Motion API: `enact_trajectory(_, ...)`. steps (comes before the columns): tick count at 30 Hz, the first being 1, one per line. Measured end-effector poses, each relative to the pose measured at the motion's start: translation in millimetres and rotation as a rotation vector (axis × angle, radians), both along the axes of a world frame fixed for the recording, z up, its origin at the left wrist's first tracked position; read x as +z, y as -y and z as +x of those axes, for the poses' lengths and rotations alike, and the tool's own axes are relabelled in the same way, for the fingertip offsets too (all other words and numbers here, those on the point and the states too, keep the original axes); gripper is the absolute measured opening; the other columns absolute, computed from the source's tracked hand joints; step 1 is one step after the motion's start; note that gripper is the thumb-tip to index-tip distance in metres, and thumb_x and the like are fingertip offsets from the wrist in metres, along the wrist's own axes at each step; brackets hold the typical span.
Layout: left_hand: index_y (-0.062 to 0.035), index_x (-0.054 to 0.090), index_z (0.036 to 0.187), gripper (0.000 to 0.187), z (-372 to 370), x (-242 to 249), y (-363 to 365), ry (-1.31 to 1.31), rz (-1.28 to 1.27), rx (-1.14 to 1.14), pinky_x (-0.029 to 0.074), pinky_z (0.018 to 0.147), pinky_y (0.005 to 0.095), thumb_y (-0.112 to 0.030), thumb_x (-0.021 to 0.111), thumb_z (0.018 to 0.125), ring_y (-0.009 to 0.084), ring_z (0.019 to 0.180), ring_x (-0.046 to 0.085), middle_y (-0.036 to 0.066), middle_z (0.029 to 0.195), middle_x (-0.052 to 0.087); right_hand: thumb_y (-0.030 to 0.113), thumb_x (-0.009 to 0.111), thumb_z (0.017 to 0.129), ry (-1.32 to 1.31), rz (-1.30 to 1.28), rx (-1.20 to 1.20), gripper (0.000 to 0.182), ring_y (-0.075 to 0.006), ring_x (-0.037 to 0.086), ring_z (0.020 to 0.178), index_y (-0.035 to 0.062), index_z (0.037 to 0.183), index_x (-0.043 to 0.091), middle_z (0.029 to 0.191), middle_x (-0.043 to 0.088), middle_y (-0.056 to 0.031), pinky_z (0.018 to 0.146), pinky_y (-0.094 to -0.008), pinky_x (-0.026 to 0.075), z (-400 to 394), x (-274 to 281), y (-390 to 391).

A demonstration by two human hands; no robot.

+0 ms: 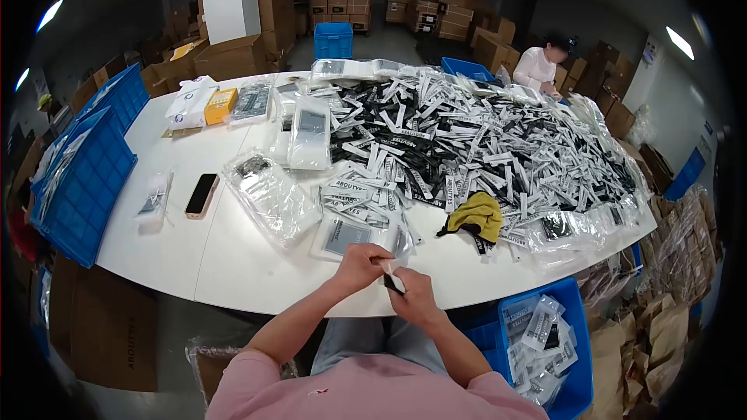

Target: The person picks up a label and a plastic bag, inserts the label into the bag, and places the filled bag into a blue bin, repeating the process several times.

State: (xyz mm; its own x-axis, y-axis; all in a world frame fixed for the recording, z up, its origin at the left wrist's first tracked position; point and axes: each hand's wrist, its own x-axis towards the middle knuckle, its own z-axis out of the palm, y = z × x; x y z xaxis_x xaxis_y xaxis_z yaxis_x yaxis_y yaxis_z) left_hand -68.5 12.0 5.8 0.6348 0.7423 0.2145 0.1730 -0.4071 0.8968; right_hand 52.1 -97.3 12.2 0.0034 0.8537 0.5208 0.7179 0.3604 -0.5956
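Observation:
Near the table's front edge, my left hand (362,266) and my right hand (414,295) meet over a small white and black item (394,280), with the fingers of both closed on it. Just behind my hands lie clear plastic bags with a grey label (347,236). Beyond them, a smaller heap of printed strips (358,196) borders the large pile of black and white strips (467,132). A yellow and black cloth (476,216) rests to the right of my hands.
A phone (202,195), plastic bags (276,206) and a yellow box (221,106) lie left on the white table (241,280). Blue crates (85,187) stand at the left edge. A blue bin (576,342) holds packets at lower right. Another person (537,70) is at the far right.

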Motion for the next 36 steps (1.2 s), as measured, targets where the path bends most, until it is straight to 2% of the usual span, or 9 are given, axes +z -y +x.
enact_trajectory(5, -0.0039, 0.063, 0.105, 0.036, 18.2, -14.4, -28.2, -0.055, -0.005, -0.220, 0.049, 0.059, 0.0277, 0.002, 0.059, 0.071, 0.0159, 0.063, 0.061, 0.013, 0.078, 0.066, 0.010, 0.069, 0.065, -0.025, 0.042, -0.100, 0.022, -0.0340, 0.057, 0.062, 0.0035, 0.082, 0.056, 0.071, 0.058, -0.0140, 0.054, -0.0383, 0.046, 28.1, -1.7, -26.6)
enact_trajectory(10, -0.0132, 0.057, 0.118, 0.055, 35.6, 29.0, -23.8, -0.061, 0.736, 0.055, 0.046, 0.051, 0.0369, 0.003, 0.055, 0.065, 0.0300, 0.054, 0.054, 0.010, 0.066, 0.057, 0.012, 0.067, 0.071, -0.041, -0.006, -0.339, 0.024, -0.0329, 0.059, 0.065, 0.0028, 0.090, 0.055, 0.077, 0.060, -0.0154, 0.054, -0.0387, 0.047, 61.3, -23.6, -49.2)
enact_trajectory(15, -0.0152, 0.055, 0.122, 0.063, 52.1, 23.1, -37.4, -0.067, 0.466, 0.114, 0.045, 0.051, 0.0332, 0.007, 0.055, 0.064, 0.0255, 0.053, 0.054, 0.010, 0.064, 0.055, 0.023, 0.060, 0.084, 0.017, 0.079, -0.234, 0.029, -0.0346, 0.060, 0.075, 0.0028, 0.102, 0.050, 0.086, 0.061, -0.0168, 0.059, -0.0391, 0.048, 42.6, -14.0, -46.8)
enact_trajectory(18, -0.0122, 0.058, 0.120, 0.062, 55.6, 8.3, -29.2, 0.096, 0.537, 0.115, 0.044, 0.051, 0.0327, 0.009, 0.054, 0.062, 0.0256, 0.052, 0.050, 0.009, 0.060, 0.048, 0.022, 0.051, 0.088, -0.394, -0.202, -0.198, 0.027, -0.0367, 0.060, 0.083, 0.0010, 0.105, 0.052, 0.089, 0.062, -0.0179, 0.070, -0.0380, 0.048, 46.4, -17.6, -53.8)
enact_trajectory(23, -0.0103, 0.051, 0.126, 0.062, 54.1, -4.1, -26.7, 0.118, 0.750, 0.004, 0.046, 0.055, 0.0347, 0.004, 0.058, 0.066, 0.0285, 0.060, 0.055, 0.009, 0.069, 0.056, 0.016, 0.045, 0.086, -0.943, -0.661, -0.051, 0.024, -0.0175, 0.056, 0.069, 0.0008, 0.104, 0.051, 0.077, 0.058, -0.0046, 0.064, -0.0317, 0.047, 45.5, -22.2, -64.0)
enact_trajectory(25, -0.0090, 0.048, 0.127, 0.062, 43.8, 3.2, -34.6, -0.100, 0.436, 0.078, 0.046, 0.055, 0.0372, 0.003, 0.058, 0.067, 0.0293, 0.064, 0.058, 0.012, 0.073, 0.059, 0.018, 0.046, 0.087, -0.974, -0.588, -0.053, 0.026, -0.0199, 0.055, 0.071, 0.0000, 0.105, 0.050, 0.077, 0.057, -0.0070, 0.065, -0.0340, 0.046, 27.6, -24.4, -59.7)
enact_trajectory(28, -0.0096, 0.050, 0.126, 0.062, 39.3, -5.0, -26.1, -0.029, 0.714, -0.083, 0.045, 0.052, 0.0378, 0.004, 0.057, 0.066, 0.0290, 0.060, 0.057, 0.013, 0.070, 0.058, 0.021, 0.044, 0.089, -0.575, -0.013, -0.159, 0.027, -0.0270, 0.055, 0.079, -0.0022, 0.102, 0.051, 0.088, 0.056, -0.0149, 0.071, -0.0376, 0.045, 28.1, -52.1, -66.7)
enact_trajectory(32, -0.0123, 0.046, 0.129, 0.069, 40.3, -7.3, -16.4, -0.124, 0.695, 0.027, 0.044, 0.050, 0.0375, 0.001, 0.060, 0.063, 0.0275, 0.060, 0.057, 0.009, 0.067, 0.057, 0.019, 0.044, 0.090, -0.983, -0.437, -0.006, 0.025, -0.0331, 0.054, 0.084, -0.0034, 0.100, 0.050, 0.093, 0.054, -0.0206, 0.074, -0.0375, 0.043, 26.5, -42.6, -60.1)
enact_trajectory(36, -0.0126, 0.044, 0.131, 0.070, 37.7, -8.5, -24.3, -0.125, 0.497, 0.044, 0.045, 0.051, 0.0391, 0.000, 0.059, 0.063, 0.0286, 0.061, 0.058, 0.011, 0.068, 0.059, 0.019, 0.048, 0.086, -0.668, -0.109, -0.209, 0.023, -0.0255, 0.057, 0.067, -0.0027, 0.091, 0.052, 0.076, 0.057, -0.0164, 0.060, -0.0324, 0.045, 9.3, -64.7, -55.7)
